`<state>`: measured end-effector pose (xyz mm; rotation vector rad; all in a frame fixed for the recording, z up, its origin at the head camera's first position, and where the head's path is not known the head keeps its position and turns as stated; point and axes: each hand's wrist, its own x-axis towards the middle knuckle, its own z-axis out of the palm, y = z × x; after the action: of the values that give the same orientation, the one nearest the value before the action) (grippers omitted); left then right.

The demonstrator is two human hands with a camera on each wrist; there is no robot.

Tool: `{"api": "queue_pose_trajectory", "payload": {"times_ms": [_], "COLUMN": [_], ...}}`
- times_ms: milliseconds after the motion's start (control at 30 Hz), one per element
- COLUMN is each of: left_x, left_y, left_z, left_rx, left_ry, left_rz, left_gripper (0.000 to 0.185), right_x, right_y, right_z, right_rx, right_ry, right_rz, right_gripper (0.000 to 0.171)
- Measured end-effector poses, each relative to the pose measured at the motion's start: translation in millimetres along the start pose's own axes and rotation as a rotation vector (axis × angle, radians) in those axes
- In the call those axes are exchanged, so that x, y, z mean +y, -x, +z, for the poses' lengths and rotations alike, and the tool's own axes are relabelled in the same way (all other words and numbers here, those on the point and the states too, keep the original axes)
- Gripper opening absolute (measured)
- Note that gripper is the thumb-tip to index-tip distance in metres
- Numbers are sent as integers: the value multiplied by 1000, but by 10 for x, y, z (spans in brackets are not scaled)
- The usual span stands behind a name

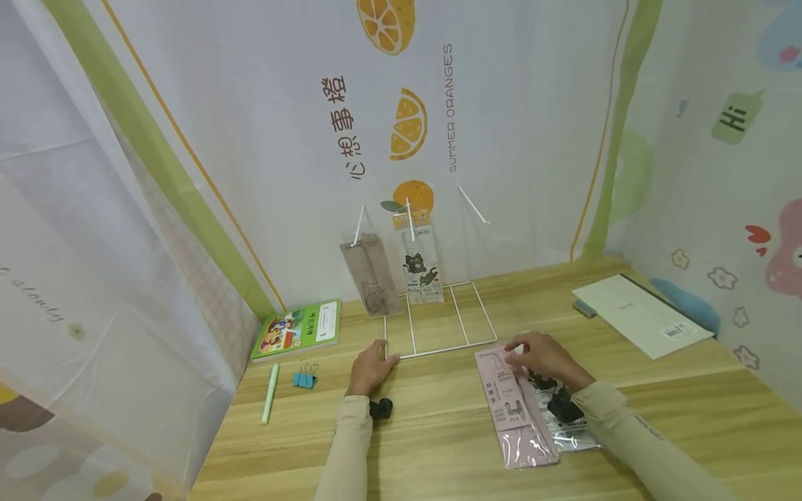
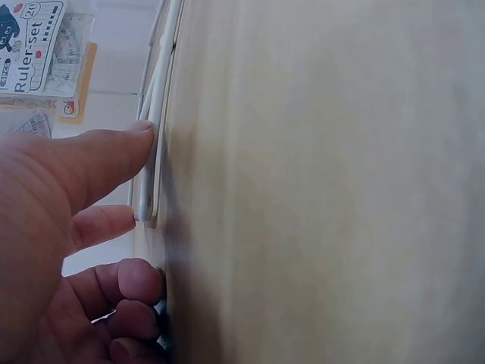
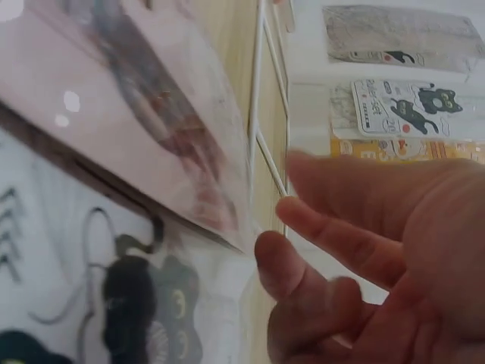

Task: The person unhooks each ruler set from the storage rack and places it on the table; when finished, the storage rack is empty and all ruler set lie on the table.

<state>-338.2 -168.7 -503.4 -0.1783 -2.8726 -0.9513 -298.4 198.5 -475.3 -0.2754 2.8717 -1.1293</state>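
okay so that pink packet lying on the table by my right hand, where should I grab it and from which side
Probably pinch the far top edge of the pink packet, where your right hand already rests. It lies flat on the table, overlapping a cat-print packet, so come from above at that end and lift the thin header rather than the slick middle.

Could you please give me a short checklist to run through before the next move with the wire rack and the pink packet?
1. Left hand steadying the white wire rack: ok, its fingers touch the front left corner.
2. Right hand on the pink packet: ok, fingertips rest on its top end; a firm grip cannot be told.
3. Pink packet free to lift: ok, it lies on top of the cat-print packet.
4. Free hook on the rack: ok, the right-hand one is bare.
5. Other hooks: not ok, the ruler set and the brown packet hang there.
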Motion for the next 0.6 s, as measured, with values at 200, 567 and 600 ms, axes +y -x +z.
{"api": "queue_pose_trajectory", "payload": {"times_ms": [200,567,600], "left_x": [-1,-6,-13], "left_y": [3,9,16], "left_z": [-3,4,7], "left_rx": [-5,-25,-29], "left_ry": [-3,12,14], "left_rz": [-11,-17,-16], "left_gripper": [49,50,49], "right_x": [-5,-197,-222], "right_y": [-137,-568,-621], "right_z": [-36,-165,-164], "right_rx": [53,175,189], "right_ry": [-15,19,24], "right_rz": [-37,-74,-81], "right_gripper": [21,32,33]}}
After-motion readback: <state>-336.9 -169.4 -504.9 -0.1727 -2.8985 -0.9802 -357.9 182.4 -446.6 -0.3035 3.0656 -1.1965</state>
